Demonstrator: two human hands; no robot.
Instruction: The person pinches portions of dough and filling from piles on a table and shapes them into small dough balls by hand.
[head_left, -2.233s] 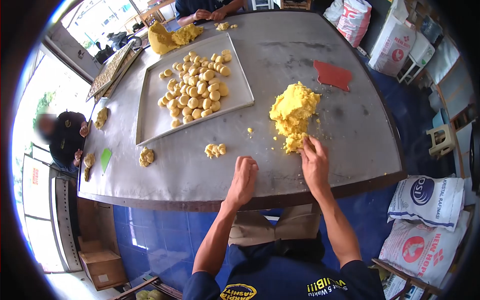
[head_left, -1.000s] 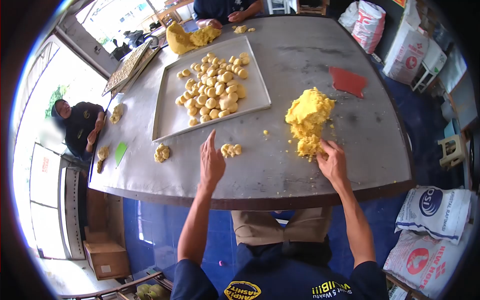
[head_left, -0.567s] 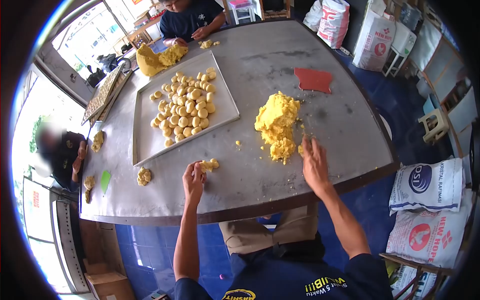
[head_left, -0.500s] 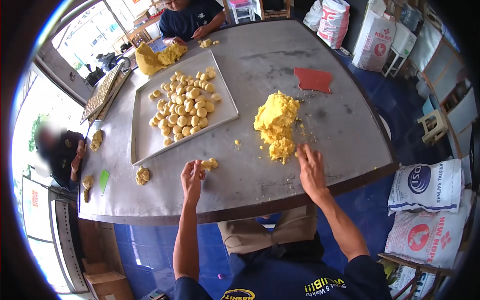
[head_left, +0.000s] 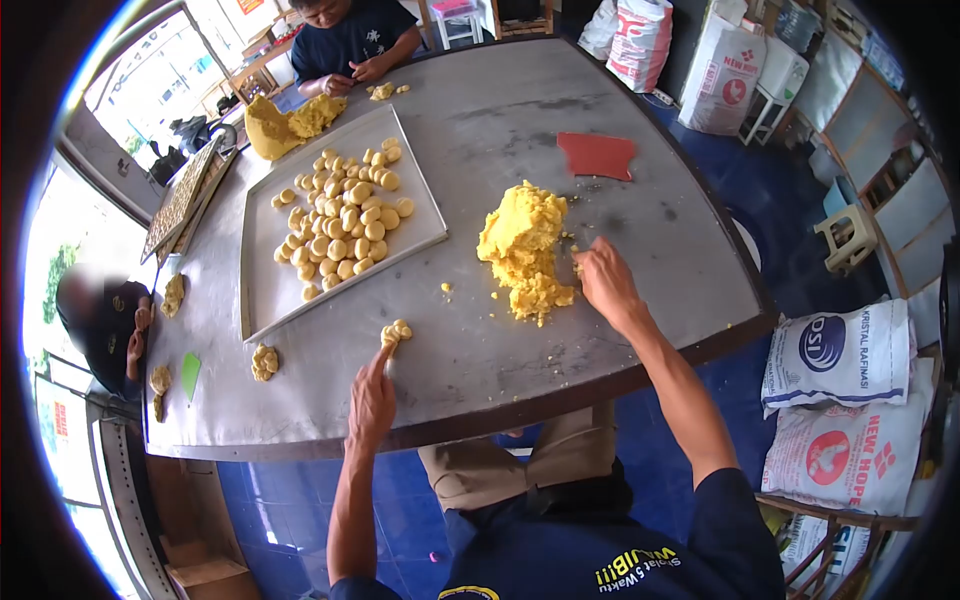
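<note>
A crumbly yellow mound (head_left: 522, 240) lies on the metal table, with crumbs around it. Just right of the mound is my right hand (head_left: 605, 275), its fingers bent together near the crumbs; whatever they hold is too small to make out. My left hand (head_left: 370, 400) reaches forward, index finger extended to the near side of a small clump of pale dough pieces (head_left: 396, 332). Nothing shows in that hand. Many round dough balls (head_left: 345, 215) are heaped on a square metal tray (head_left: 262, 290). Another dough clump (head_left: 265, 362) sits further left.
A red scraper (head_left: 597, 156) lies beyond the mound, a green one (head_left: 190, 375) at the far left. One person (head_left: 350, 45) works at the table's far side beside a large dough mass (head_left: 270, 128), another person (head_left: 110, 325) at the left edge.
My left hand has come off the small dough clump it was pinching and now points at it. My right hand has moved forward along the mound's right side, its fingers drawn together.
</note>
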